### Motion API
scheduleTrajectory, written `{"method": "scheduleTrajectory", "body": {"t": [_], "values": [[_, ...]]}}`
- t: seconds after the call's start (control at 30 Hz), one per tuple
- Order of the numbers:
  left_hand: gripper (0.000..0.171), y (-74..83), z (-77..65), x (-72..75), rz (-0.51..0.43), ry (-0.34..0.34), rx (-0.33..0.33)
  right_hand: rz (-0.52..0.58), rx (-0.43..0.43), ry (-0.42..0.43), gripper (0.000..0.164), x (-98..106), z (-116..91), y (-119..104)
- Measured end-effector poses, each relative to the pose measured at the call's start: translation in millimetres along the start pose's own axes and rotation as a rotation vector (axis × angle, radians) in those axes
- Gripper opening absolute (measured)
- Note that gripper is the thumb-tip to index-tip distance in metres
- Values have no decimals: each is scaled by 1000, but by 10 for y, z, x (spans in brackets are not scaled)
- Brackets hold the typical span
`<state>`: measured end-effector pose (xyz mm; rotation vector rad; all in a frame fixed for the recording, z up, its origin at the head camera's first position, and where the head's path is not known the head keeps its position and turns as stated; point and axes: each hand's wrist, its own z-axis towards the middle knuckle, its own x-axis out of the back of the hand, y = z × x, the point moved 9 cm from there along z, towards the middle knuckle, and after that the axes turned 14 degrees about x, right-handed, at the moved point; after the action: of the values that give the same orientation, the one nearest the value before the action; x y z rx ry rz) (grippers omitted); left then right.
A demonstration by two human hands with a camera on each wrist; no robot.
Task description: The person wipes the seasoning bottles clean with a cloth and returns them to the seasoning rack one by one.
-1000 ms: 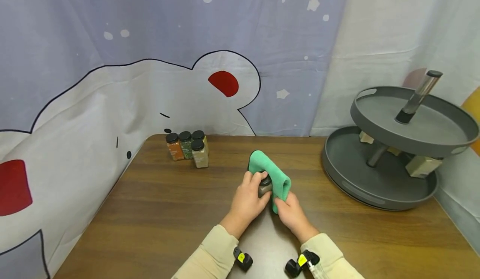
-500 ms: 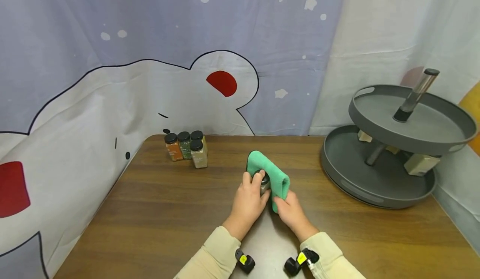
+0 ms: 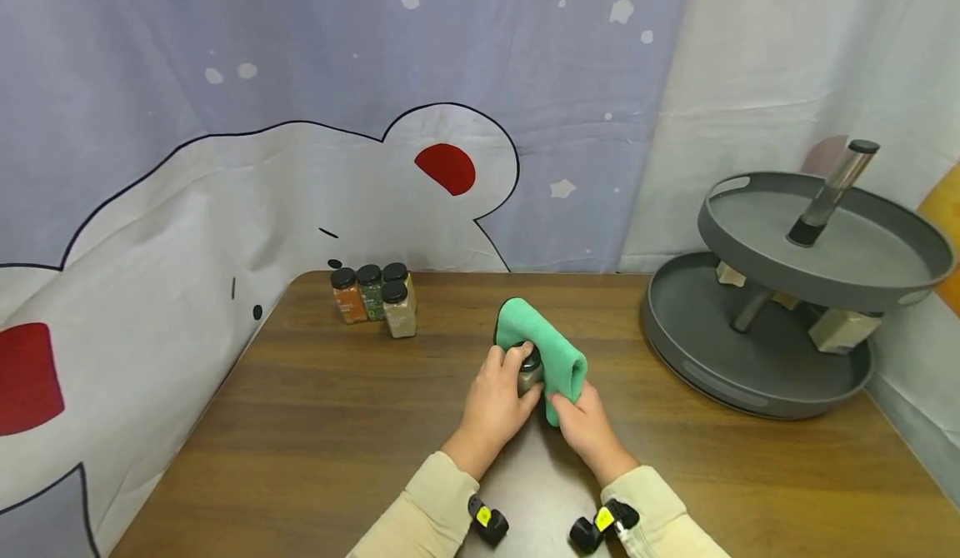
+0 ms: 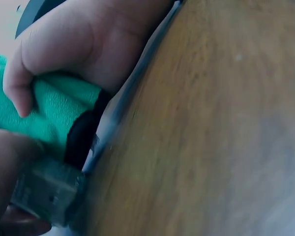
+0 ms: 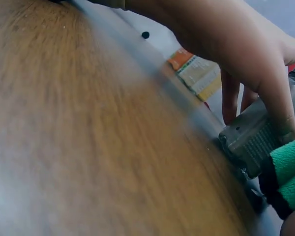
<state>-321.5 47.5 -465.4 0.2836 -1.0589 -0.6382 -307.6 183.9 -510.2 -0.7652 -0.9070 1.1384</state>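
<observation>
My left hand [image 3: 491, 400] grips a small spice jar [image 3: 530, 372] with a black lid, fingers and thumb around its sides. In the right wrist view the clear jar [image 5: 253, 135] shows greyish contents and a printed label. A folded green cloth [image 3: 546, 343] with a black edge is held by my right hand [image 3: 588, 429], thumb on top. The cloth lies against the jar's right side and stretches behind it. In the left wrist view the right thumb presses the green cloth [image 4: 59, 105] close beside the jar [image 4: 49, 189]. The fingers under the cloth are hidden.
Several black-lidded spice jars [image 3: 399, 312] stand together at the table's back left. On the right is a grey two-tier round tray [image 3: 757, 375] with a metal post; small pale boxes [image 3: 843, 333] sit on its lower tier. A patterned curtain [image 3: 570, 125] hangs behind the wooden table [image 3: 300, 458].
The cloth's folded right end shifts slightly to the right and its fold moves a little. Both hands stay in nearly the same place, still holding the jar and the cloth.
</observation>
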Motion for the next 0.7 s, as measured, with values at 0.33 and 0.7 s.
{"method": "scheduleTrajectory", "body": {"t": [0.33, 0.7], "values": [[95, -94, 73, 78, -361, -94, -15, 299, -222, 215, 35, 81, -18, 207], [62, 105, 94, 291, -583, -88, -150, 767, -392, 72, 34, -173, -74, 269]]}}
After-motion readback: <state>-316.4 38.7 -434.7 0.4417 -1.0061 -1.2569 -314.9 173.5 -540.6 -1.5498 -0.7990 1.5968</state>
